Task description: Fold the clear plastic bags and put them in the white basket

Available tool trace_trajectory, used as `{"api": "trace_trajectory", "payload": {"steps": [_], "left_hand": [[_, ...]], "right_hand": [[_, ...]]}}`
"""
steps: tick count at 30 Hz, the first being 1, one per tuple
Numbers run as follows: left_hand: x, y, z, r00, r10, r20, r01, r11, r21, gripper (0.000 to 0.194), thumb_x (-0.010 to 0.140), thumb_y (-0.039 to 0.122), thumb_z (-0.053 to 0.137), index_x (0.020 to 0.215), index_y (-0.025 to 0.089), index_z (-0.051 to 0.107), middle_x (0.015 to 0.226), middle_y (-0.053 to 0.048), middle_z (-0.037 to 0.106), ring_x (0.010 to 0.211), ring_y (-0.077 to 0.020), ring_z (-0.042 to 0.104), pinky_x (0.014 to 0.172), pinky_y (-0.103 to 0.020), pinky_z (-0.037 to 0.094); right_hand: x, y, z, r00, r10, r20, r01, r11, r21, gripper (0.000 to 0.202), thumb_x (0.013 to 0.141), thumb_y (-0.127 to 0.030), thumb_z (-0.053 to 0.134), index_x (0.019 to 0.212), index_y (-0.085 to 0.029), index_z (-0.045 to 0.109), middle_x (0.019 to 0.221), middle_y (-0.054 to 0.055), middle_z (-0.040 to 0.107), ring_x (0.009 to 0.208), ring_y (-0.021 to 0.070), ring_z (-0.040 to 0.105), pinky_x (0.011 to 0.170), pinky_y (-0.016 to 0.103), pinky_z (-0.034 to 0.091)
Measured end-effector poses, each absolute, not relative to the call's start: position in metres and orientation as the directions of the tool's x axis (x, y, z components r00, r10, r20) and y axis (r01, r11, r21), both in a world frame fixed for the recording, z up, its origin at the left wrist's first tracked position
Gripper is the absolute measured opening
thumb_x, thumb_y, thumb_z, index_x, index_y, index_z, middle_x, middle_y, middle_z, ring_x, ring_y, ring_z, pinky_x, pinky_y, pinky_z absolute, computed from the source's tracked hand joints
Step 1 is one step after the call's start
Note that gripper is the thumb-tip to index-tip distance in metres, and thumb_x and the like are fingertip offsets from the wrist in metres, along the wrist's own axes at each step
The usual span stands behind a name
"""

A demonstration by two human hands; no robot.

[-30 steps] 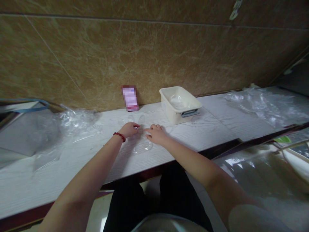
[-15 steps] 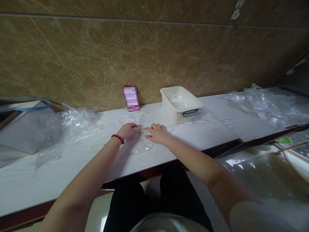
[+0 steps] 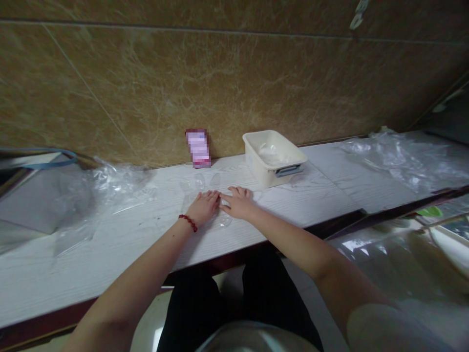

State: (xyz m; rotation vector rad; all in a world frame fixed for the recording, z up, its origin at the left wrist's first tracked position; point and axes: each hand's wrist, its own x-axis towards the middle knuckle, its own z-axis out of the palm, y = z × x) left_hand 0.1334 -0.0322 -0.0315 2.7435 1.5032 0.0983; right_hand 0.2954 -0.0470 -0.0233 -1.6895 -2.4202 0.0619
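A thin, clear plastic piece with rounded, petal-like lobes [image 3: 200,182] lies on the white wood-grain counter [image 3: 146,249]; its full outline is hard to make out. My left hand [image 3: 205,205], with a red bead bracelet [image 3: 188,222] at the wrist, rests flat on the plastic, fingers stretched out. Just right of it, my right hand [image 3: 238,203] presses on the same piece with fingers spread. The fingertips of both hands meet or nearly meet. Parts of the plastic are hidden under the hands.
Behind my right hand stands a cream plastic bin [image 3: 258,164] with clear pieces inside. A phone [image 3: 199,148] leans against the tiled wall. Clear plastic film lies at the left [image 3: 120,183] and right [image 3: 403,156] of the counter, beside a white box [image 3: 29,205] at far left.
My left hand has moved right and slightly nearer to me, going from curled fingers at the plastic to lying flat beside my right hand. My right hand has hardly moved.
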Motion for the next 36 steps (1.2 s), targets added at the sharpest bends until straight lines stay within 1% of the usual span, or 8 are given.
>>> {"api": "trace_trajectory", "payload": {"steps": [3, 6, 14, 19, 23, 28, 32, 36], "left_hand": [[0.127, -0.033, -0.037, 0.521, 0.853, 0.014, 0.852, -0.521, 0.055, 0.047, 0.086, 0.030, 0.019, 0.128, 0.012, 0.031, 0.135, -0.011, 0.029, 0.123, -0.0241, 0.025, 0.096, -0.047, 0.024], [0.123, -0.034, -0.038, 0.513, 0.858, 0.033, 0.855, -0.514, 0.062, 0.049, 0.086, 0.035, 0.018, 0.129, 0.015, 0.028, 0.137, -0.009, 0.026, 0.125, -0.0239, 0.022, 0.097, -0.049, 0.021], [0.121, -0.036, -0.041, 0.519, 0.854, 0.041, 0.852, -0.520, 0.052, 0.052, 0.085, 0.040, 0.019, 0.131, 0.016, 0.026, 0.137, -0.010, 0.024, 0.125, -0.0244, 0.020, 0.098, -0.052, 0.015], [0.121, -0.034, -0.038, 0.535, 0.845, 0.012, 0.843, -0.535, 0.055, 0.055, 0.084, 0.045, 0.021, 0.131, 0.017, 0.024, 0.138, -0.010, 0.022, 0.126, -0.0253, 0.017, 0.098, -0.051, 0.014], [0.111, -0.042, -0.025, 0.511, 0.859, 0.031, 0.856, -0.512, 0.074, 0.056, 0.082, 0.045, 0.027, 0.130, 0.016, 0.026, 0.136, -0.012, 0.026, 0.126, -0.0251, 0.019, 0.099, -0.048, 0.017], [0.077, -0.087, -0.011, 0.528, 0.849, 0.030, 0.840, -0.527, 0.128, 0.045, 0.080, 0.039, 0.036, 0.120, 0.020, 0.042, 0.128, -0.009, 0.041, 0.119, -0.0203, 0.035, 0.099, -0.041, 0.024], [0.063, -0.126, -0.021, 0.480, 0.873, 0.083, 0.862, -0.487, 0.139, 0.046, 0.079, 0.042, 0.037, 0.119, 0.021, 0.043, 0.128, -0.008, 0.042, 0.119, -0.0203, 0.035, 0.099, -0.041, 0.026], [0.066, -0.143, -0.035, 0.475, 0.873, 0.111, 0.863, -0.487, 0.133, 0.046, 0.080, 0.043, 0.036, 0.117, 0.019, 0.046, 0.128, -0.010, 0.041, 0.120, -0.0212, 0.033, 0.099, -0.042, 0.026]], "right_hand": [[0.300, -0.053, -0.022, -0.355, 0.931, 0.081, 0.922, 0.363, -0.134, 0.049, 0.076, -0.056, 0.035, 0.122, -0.038, 0.035, 0.132, 0.004, 0.028, 0.116, 0.0286, 0.022, 0.090, 0.054, 0.011], [0.306, -0.064, -0.020, -0.374, 0.926, 0.052, 0.914, 0.378, -0.148, 0.049, 0.077, -0.057, 0.033, 0.123, -0.040, 0.033, 0.134, 0.003, 0.025, 0.118, 0.0292, 0.019, 0.091, 0.057, 0.007], [0.319, -0.095, -0.020, -0.361, 0.932, 0.034, 0.915, 0.361, -0.179, 0.044, 0.077, -0.056, 0.036, 0.119, -0.045, 0.037, 0.134, 0.000, 0.026, 0.118, 0.0296, 0.020, 0.090, 0.059, 0.005], [0.319, -0.106, -0.023, -0.349, 0.932, 0.093, 0.914, 0.361, -0.183, 0.041, 0.079, -0.052, 0.036, 0.118, -0.044, 0.039, 0.132, 0.000, 0.029, 0.117, 0.0288, 0.022, 0.091, 0.060, 0.004], [0.318, -0.108, -0.024, -0.361, 0.928, 0.088, 0.911, 0.371, -0.179, 0.040, 0.080, -0.049, 0.036, 0.119, -0.042, 0.039, 0.132, 0.001, 0.030, 0.118, 0.0276, 0.022, 0.092, 0.058, 0.005], [0.318, -0.107, -0.021, -0.397, 0.915, 0.074, 0.895, 0.403, -0.189, 0.044, 0.080, -0.045, 0.039, 0.123, -0.039, 0.035, 0.133, 0.001, 0.029, 0.119, 0.0265, 0.021, 0.093, 0.057, 0.006], [0.318, -0.102, -0.019, -0.457, 0.887, 0.068, 0.861, 0.461, -0.215, 0.048, 0.080, -0.046, 0.037, 0.126, -0.035, 0.031, 0.135, 0.001, 0.026, 0.123, 0.0254, 0.014, 0.095, 0.055, 0.006], [0.315, -0.095, -0.015, -0.545, 0.837, 0.047, 0.804, 0.538, -0.253, 0.054, 0.082, -0.051, 0.028, 0.130, -0.027, 0.025, 0.135, 0.004, 0.028, 0.126, 0.0224, 0.010, 0.097, 0.052, 0.005]]}}
